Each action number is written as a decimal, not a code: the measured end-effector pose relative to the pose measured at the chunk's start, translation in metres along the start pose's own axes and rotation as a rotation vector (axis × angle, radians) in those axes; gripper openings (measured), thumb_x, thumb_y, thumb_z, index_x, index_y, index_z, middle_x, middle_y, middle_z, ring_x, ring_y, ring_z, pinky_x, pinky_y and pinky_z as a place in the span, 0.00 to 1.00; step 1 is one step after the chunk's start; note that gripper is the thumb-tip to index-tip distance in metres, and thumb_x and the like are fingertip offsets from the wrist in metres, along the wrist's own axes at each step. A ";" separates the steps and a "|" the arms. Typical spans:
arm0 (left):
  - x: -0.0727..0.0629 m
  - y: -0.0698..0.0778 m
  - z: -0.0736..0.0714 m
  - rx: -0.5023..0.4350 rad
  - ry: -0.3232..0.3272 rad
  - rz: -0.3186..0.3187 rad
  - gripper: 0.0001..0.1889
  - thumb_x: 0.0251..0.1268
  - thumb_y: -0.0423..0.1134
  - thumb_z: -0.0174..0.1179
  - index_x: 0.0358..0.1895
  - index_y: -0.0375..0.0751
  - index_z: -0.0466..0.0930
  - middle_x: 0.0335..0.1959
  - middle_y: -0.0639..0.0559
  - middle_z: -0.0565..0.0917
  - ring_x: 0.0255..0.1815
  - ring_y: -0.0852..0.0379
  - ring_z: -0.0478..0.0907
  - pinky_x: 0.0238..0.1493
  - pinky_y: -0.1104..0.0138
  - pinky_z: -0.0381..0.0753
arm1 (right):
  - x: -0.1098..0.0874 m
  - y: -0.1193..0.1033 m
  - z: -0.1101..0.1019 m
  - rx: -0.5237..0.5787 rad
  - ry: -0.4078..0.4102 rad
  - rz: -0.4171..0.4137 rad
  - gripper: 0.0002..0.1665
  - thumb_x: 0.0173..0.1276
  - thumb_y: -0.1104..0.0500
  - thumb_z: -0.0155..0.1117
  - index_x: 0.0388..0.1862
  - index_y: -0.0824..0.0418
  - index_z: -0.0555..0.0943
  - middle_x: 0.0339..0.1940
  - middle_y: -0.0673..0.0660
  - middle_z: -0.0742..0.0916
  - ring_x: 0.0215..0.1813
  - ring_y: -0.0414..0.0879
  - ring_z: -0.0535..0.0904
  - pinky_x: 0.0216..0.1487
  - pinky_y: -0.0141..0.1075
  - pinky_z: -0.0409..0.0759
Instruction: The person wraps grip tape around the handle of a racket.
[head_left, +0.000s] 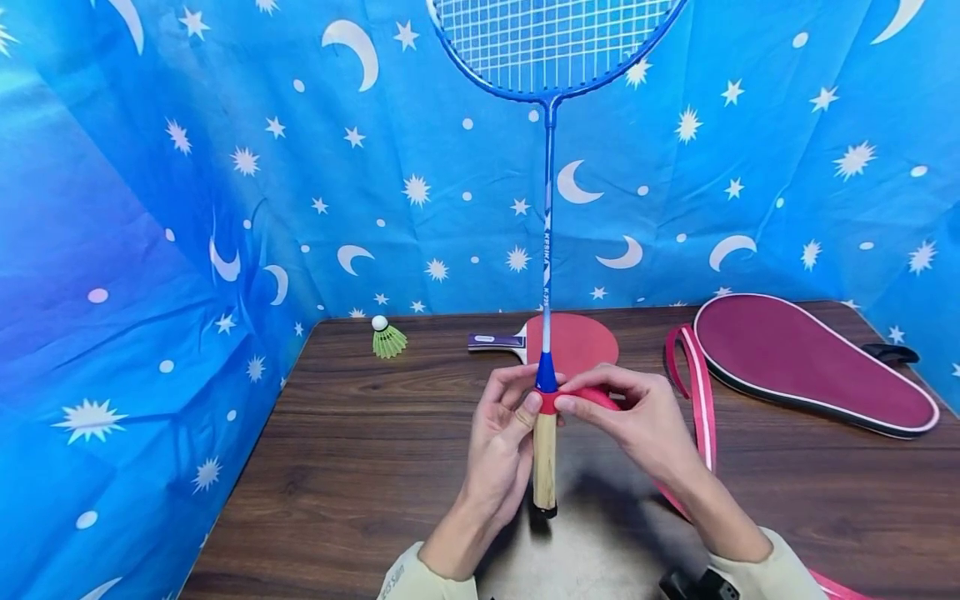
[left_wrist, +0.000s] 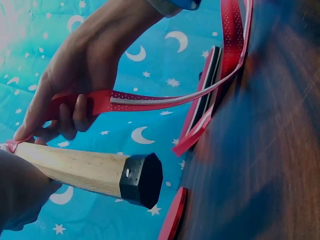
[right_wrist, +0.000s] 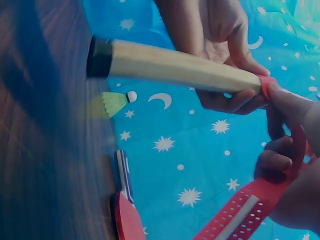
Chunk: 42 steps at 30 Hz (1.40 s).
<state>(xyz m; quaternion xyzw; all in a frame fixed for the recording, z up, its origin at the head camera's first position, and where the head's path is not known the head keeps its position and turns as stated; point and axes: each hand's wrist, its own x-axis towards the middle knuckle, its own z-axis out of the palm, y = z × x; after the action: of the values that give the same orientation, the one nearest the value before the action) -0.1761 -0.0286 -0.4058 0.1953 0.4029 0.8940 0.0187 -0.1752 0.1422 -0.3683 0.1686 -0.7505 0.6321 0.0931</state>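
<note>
A blue badminton racket [head_left: 547,250] stands upright over the table, head at the top, bare wooden handle [head_left: 545,462] with a black end cap pointing down. My left hand [head_left: 498,442] grips it where the blue cone meets the wood, thumb pressing on a red band. That band is the end of a red perforated grip tape [left_wrist: 150,102], wrapped round the top of the handle. From the right, my right hand [head_left: 637,417] pinches the tape beside the handle between thumb and fingers. In the left wrist view the tape's rest trails from that hand down to the table.
At the back of the wooden table [head_left: 360,467] lie a green shuttlecock [head_left: 387,337] and a red table tennis bat [head_left: 581,337], partly behind the racket. A maroon bat case [head_left: 810,358] lies at the right. A blue star-and-moon cloth [head_left: 420,208] hangs behind.
</note>
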 end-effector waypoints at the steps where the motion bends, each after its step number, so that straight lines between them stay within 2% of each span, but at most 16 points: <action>1: -0.001 -0.001 0.001 -0.008 0.005 0.006 0.16 0.73 0.26 0.50 0.61 0.33 0.69 0.60 0.31 0.74 0.52 0.46 0.78 0.49 0.59 0.80 | 0.000 0.004 -0.001 0.014 -0.011 0.031 0.11 0.61 0.59 0.74 0.43 0.56 0.86 0.39 0.53 0.88 0.39 0.47 0.81 0.32 0.34 0.79; 5: -0.002 -0.004 0.002 -0.042 0.027 0.029 0.16 0.73 0.26 0.50 0.61 0.32 0.68 0.61 0.29 0.73 0.58 0.42 0.75 0.55 0.59 0.77 | 0.001 0.014 -0.002 0.073 -0.061 0.124 0.15 0.63 0.55 0.73 0.48 0.54 0.85 0.46 0.54 0.87 0.47 0.51 0.83 0.42 0.39 0.83; 9: -0.002 -0.007 0.003 -0.126 0.056 0.011 0.18 0.72 0.26 0.51 0.62 0.33 0.69 0.61 0.35 0.71 0.58 0.45 0.73 0.58 0.61 0.75 | 0.003 0.016 -0.002 0.116 -0.108 0.114 0.15 0.64 0.55 0.71 0.49 0.55 0.86 0.46 0.56 0.86 0.46 0.52 0.82 0.41 0.38 0.82; 11: -0.002 -0.008 0.003 -0.177 0.074 -0.011 0.18 0.72 0.26 0.51 0.62 0.34 0.69 0.60 0.40 0.71 0.56 0.48 0.73 0.56 0.61 0.76 | 0.003 0.016 -0.003 0.123 -0.117 0.130 0.14 0.65 0.54 0.71 0.49 0.55 0.86 0.42 0.58 0.86 0.35 0.50 0.80 0.30 0.37 0.80; 14: -0.002 -0.011 0.002 -0.209 0.102 -0.040 0.18 0.72 0.26 0.51 0.62 0.34 0.69 0.59 0.42 0.70 0.53 0.49 0.74 0.53 0.59 0.77 | 0.002 0.016 -0.002 0.128 -0.112 0.193 0.15 0.64 0.53 0.72 0.48 0.55 0.85 0.35 0.60 0.85 0.22 0.47 0.71 0.16 0.37 0.68; 16: -0.002 -0.012 0.000 -0.199 0.116 -0.046 0.18 0.71 0.26 0.52 0.63 0.33 0.68 0.59 0.41 0.71 0.52 0.48 0.75 0.52 0.59 0.78 | 0.002 0.016 -0.002 0.139 -0.106 0.237 0.16 0.63 0.52 0.72 0.49 0.55 0.84 0.30 0.61 0.83 0.18 0.46 0.63 0.12 0.38 0.60; 19: -0.001 -0.013 -0.002 -0.170 0.140 -0.044 0.19 0.70 0.26 0.54 0.62 0.32 0.68 0.59 0.40 0.72 0.50 0.48 0.76 0.49 0.59 0.79 | 0.002 0.018 0.000 0.171 -0.100 0.250 0.19 0.63 0.53 0.72 0.51 0.56 0.83 0.30 0.62 0.83 0.18 0.45 0.64 0.12 0.37 0.61; 25: 0.000 -0.016 -0.004 -0.162 0.177 -0.053 0.12 0.71 0.28 0.55 0.55 0.34 0.74 0.54 0.42 0.79 0.49 0.52 0.77 0.54 0.64 0.73 | 0.002 0.022 0.005 0.180 -0.114 0.162 0.22 0.66 0.56 0.70 0.59 0.52 0.80 0.43 0.60 0.84 0.21 0.49 0.73 0.14 0.42 0.74; 29: 0.001 -0.017 -0.003 -0.180 0.200 -0.056 0.11 0.71 0.29 0.56 0.53 0.36 0.77 0.53 0.42 0.78 0.50 0.52 0.76 0.56 0.64 0.71 | 0.001 0.022 0.008 0.165 -0.104 0.088 0.23 0.66 0.59 0.69 0.60 0.51 0.82 0.47 0.58 0.84 0.36 0.53 0.82 0.26 0.47 0.84; 31: 0.001 -0.017 -0.003 -0.173 0.221 -0.052 0.11 0.70 0.28 0.57 0.52 0.36 0.79 0.54 0.42 0.77 0.50 0.51 0.77 0.55 0.64 0.72 | 0.001 0.021 0.008 0.146 -0.090 0.064 0.22 0.66 0.59 0.70 0.59 0.51 0.82 0.52 0.55 0.84 0.46 0.53 0.81 0.35 0.45 0.85; 33: 0.001 -0.018 -0.003 -0.141 0.244 -0.048 0.11 0.69 0.28 0.58 0.51 0.35 0.81 0.53 0.41 0.76 0.50 0.52 0.77 0.53 0.65 0.74 | 0.001 0.019 0.007 0.129 -0.070 0.061 0.22 0.65 0.59 0.70 0.59 0.50 0.83 0.52 0.55 0.85 0.51 0.53 0.80 0.41 0.43 0.84; 36: 0.000 -0.018 -0.003 -0.013 0.265 -0.009 0.11 0.67 0.29 0.61 0.50 0.34 0.84 0.51 0.40 0.80 0.46 0.54 0.80 0.51 0.64 0.79 | 0.000 0.017 0.005 0.095 -0.031 0.075 0.22 0.63 0.57 0.72 0.57 0.49 0.84 0.52 0.53 0.85 0.52 0.52 0.79 0.42 0.40 0.84; 39: -0.001 -0.018 -0.002 0.161 0.240 0.074 0.12 0.66 0.30 0.62 0.51 0.32 0.84 0.46 0.37 0.83 0.43 0.54 0.82 0.49 0.59 0.82 | 0.001 0.017 0.002 0.073 -0.002 0.080 0.22 0.62 0.56 0.73 0.56 0.48 0.85 0.50 0.53 0.86 0.50 0.51 0.80 0.39 0.39 0.84; 42: -0.002 -0.017 0.002 0.324 0.188 0.181 0.13 0.67 0.30 0.62 0.53 0.31 0.83 0.45 0.36 0.82 0.45 0.51 0.83 0.48 0.56 0.82 | 0.002 0.019 0.000 0.077 0.012 0.077 0.22 0.61 0.56 0.74 0.56 0.50 0.85 0.49 0.54 0.86 0.50 0.51 0.79 0.39 0.37 0.83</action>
<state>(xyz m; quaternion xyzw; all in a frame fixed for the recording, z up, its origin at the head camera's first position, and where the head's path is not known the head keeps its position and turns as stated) -0.1754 -0.0161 -0.4180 0.1470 0.5223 0.8298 -0.1308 -0.1841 0.1447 -0.3847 0.1394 -0.7309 0.6648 0.0665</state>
